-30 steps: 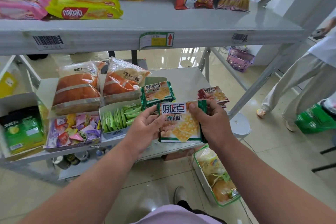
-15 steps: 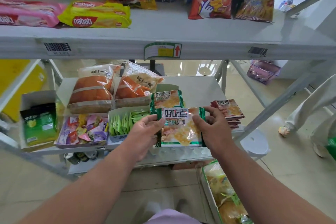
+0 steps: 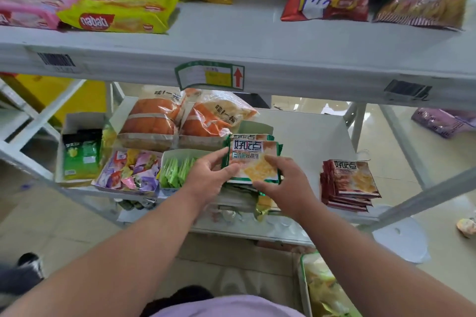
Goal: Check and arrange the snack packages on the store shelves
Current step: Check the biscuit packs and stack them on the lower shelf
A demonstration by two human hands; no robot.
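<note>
The green-edged biscuit packet (image 3: 253, 162) lies face up on its own stack at the front middle of the lower shelf (image 3: 309, 134). The left hand (image 3: 208, 177) pinches its left edge; the right hand (image 3: 280, 183) rests curled fingers over its near right corner. To set it well, I would square its edges with the packet beneath, label readable, then let go without dragging it. At three o'clock sits the red packet stack (image 3: 347, 183); at nine, the green sachet box (image 3: 177, 170).
</note>
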